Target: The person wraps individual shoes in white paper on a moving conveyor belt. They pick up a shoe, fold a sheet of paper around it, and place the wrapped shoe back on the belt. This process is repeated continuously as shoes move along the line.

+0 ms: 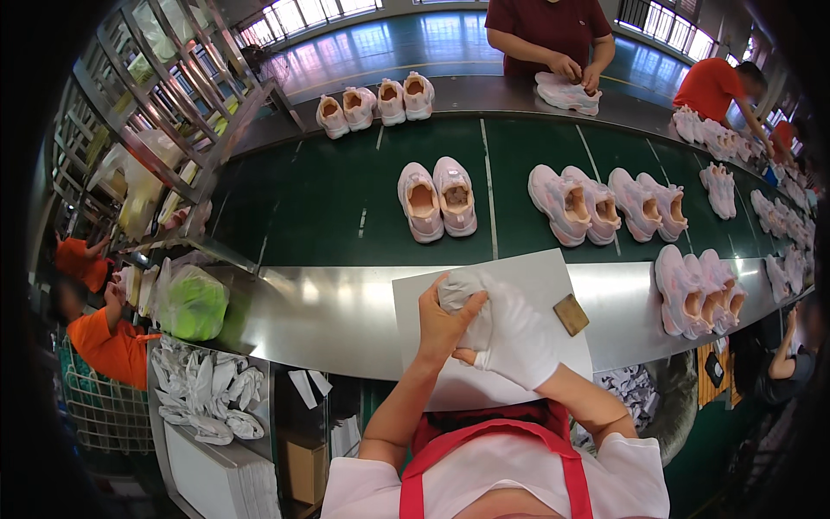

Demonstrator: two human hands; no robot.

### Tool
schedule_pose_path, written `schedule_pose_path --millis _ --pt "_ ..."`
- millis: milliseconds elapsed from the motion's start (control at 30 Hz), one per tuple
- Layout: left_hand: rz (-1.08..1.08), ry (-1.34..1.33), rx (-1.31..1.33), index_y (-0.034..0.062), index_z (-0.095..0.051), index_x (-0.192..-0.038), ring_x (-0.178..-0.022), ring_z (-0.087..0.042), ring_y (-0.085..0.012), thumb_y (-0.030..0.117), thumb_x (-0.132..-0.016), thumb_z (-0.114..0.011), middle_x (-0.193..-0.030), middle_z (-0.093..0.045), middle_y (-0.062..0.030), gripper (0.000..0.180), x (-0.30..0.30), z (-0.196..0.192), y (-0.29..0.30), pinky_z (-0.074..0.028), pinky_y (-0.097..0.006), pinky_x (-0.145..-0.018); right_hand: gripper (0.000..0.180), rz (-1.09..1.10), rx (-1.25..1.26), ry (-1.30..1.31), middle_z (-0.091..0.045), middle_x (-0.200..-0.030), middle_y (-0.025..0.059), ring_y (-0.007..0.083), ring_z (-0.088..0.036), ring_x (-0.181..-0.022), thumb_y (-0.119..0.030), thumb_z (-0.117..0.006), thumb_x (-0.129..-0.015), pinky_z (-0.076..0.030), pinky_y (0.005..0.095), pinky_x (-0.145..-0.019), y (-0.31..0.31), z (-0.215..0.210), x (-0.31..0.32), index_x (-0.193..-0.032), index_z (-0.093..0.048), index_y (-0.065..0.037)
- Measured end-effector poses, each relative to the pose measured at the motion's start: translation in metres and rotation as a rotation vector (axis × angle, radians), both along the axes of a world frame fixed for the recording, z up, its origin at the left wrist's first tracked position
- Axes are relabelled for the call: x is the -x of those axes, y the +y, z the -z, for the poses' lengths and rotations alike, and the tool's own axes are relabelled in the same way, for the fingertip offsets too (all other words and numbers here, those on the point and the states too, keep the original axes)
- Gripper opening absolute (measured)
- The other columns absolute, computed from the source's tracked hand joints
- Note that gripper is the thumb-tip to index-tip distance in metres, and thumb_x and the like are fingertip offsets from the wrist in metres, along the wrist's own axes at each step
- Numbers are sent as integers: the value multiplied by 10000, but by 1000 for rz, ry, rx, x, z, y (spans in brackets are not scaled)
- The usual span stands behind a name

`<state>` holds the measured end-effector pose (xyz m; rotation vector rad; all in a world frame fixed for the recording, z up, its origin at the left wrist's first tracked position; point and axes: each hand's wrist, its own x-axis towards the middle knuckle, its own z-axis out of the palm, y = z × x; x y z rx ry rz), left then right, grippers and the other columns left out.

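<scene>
Over a white sheet on the metal ledge, my bare left hand wraps its fingers and thumb round a wad of crumpled pale paper. My right hand, in a white glove with bare fingertips showing, closes on the wad from the other side; the glove is slightly smeared by motion. The wad's right part lies hidden under the glove. Beyond my hands, a pair of pale pink sneakers stands on the green conveyor belt, touching neither hand.
A brown block lies on the sheet's right edge. More sneakers stand along the ledge and belt at right. Crumpled paper forms fill a bin at lower left, below a bagged green bundle. Opposite, a person handles a shoe.
</scene>
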<state>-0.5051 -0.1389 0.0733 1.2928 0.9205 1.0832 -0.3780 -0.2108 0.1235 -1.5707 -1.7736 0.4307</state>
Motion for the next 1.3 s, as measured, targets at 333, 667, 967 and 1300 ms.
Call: schedule_pose_path --millis 333,667,967,1300 --pt "0 -452 171 60 -504 -767 -753 -625 -200 245 -887 -614 -608 -485 -9 246 -9 -6 16 -437 -302 -897 573 -201 244 376 -595 -938 165 350 -615 -826 -199 -711 -697 -506 379 -731 25 43 11 -1175 -440 -36" --pt "-33 -607 227 53 -500 -799 -717 -540 -143 371 -984 -396 -726 -540 -56 382 4 25 71 -458 -317 -836 383 -56 30 -59 -626 -815 183 383 -610 -729 -234 -680 -743 -499 426 -612 43 50 5 -1039 -511 -58" --pt "149 667 -428 -8 -594 -1044 -970 -601 -328 194 -843 -611 -1041 -628 -200 286 2 70 276 -468 -366 -846 346 49 247 -619 -655 -787 175 330 -651 -717 -349 -610 -778 -520 404 -648 184 13 -20 -963 -589 -57" --pt "262 745 -447 -8 -612 -973 -879 -613 -365 272 -890 -526 -953 -637 -214 305 -2 60 278 -484 -404 -775 379 -368 628 -1002 -566 -1182 21 215 -557 -1058 -339 -531 -831 -444 325 -886 313 88 -12 -1182 -543 -196"
